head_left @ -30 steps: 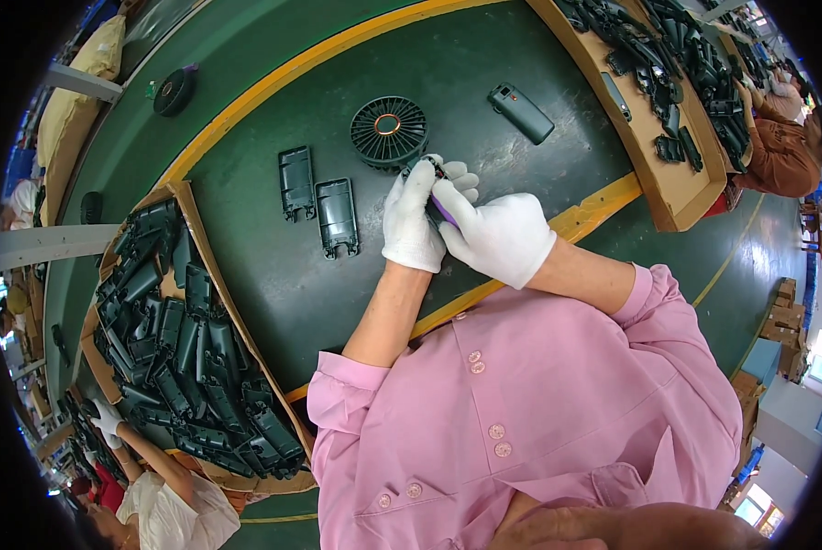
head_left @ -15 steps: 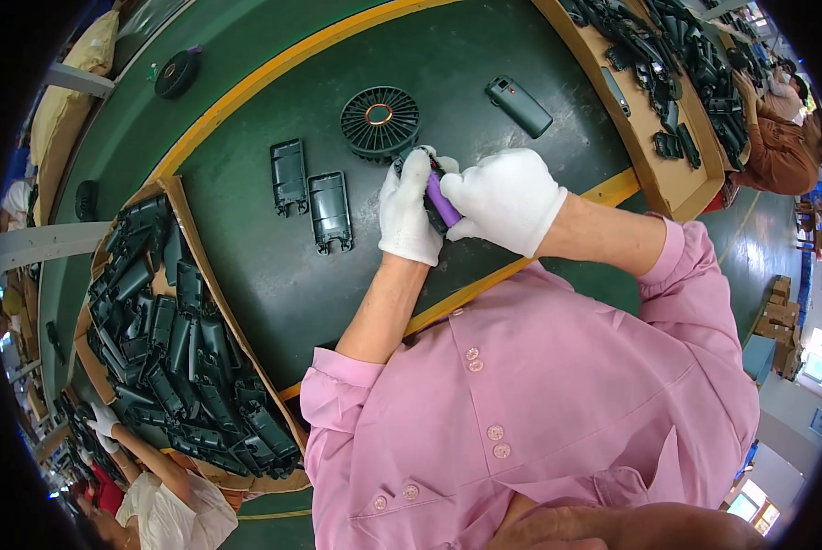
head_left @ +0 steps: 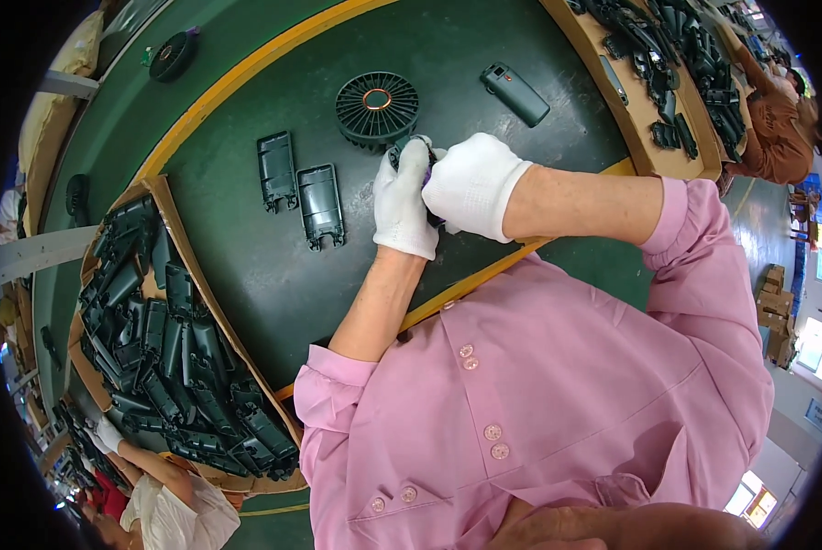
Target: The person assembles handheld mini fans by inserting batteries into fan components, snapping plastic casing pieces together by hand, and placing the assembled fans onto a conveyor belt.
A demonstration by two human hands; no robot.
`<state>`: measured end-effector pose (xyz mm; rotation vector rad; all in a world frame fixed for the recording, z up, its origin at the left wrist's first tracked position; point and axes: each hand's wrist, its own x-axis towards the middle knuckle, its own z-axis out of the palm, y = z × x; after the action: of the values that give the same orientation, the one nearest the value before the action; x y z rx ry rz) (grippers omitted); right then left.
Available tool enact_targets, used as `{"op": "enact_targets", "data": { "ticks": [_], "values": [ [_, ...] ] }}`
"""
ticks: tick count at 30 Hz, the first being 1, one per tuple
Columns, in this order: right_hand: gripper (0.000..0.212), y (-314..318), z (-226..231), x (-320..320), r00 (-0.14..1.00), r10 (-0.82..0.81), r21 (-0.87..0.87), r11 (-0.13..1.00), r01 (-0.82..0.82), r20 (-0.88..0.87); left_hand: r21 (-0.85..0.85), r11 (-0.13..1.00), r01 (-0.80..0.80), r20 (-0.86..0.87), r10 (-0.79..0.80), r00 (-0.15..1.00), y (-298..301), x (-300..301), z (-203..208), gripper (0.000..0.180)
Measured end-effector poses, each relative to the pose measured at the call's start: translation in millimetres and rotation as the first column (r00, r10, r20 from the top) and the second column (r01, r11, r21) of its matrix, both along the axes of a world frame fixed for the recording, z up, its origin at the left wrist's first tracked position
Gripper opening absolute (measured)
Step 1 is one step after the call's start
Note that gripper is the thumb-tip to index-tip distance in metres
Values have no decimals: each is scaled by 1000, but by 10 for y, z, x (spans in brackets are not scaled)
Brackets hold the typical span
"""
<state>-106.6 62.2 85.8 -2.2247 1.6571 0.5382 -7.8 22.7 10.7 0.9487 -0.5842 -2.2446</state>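
A black handheld fan [head_left: 377, 99] with a round slatted head and a copper-coloured ring points away from me. Its handle runs back into my left hand [head_left: 400, 206], white-gloved and closed around it. My right hand [head_left: 475, 188], gloved too, is curled over the same handle from the right, its fingertips hidden. Between the hands only a sliver of a purple battery [head_left: 427, 176] shows in the handle. Left of the fan lie two dark handle covers, one farther [head_left: 276, 170] and one nearer [head_left: 320, 206]. A closed dark handle-shaped piece [head_left: 515, 93] rests to the right.
A carton [head_left: 219, 321] of dark plastic shells stands at the left. Another carton [head_left: 645, 137] with dark parts is at the upper right. Yellow edging [head_left: 237, 73] borders the green table. A second fan head [head_left: 173, 57] lies beyond it. Co-workers sit lower left and far right.
My right hand has shifted slightly left and rolled over the handle, covering most of the purple battery that showed before. My left hand keeps its hold. The whole view has shifted a little.
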Motion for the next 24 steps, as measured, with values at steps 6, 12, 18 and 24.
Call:
{"op": "enact_targets", "data": {
  "ticks": [6, 12, 18, 24],
  "values": [
    [27, 149, 0, -101, 990, -129, -113, 984, 135, 60, -30, 998, 46, -23, -46, 999, -20, -2, -97, 19],
    [35, 62, 141, -873, 652, -454, -54, 795, 604, 608, -50, 997, 63, -114, -69, 991, 34, 94, -37, 23],
    [51, 168, -269, -1250, 801, -597, -494, 686, 534, 36, -97, 993, 66, -52, -71, 996, 22, 100, 3, 24],
    [61, 291, -163, -908, 272, -550, 134, 587, 798, 790, -45, 996, 82, -226, -90, 970, -10, 144, -90, 43]
  ]
}}
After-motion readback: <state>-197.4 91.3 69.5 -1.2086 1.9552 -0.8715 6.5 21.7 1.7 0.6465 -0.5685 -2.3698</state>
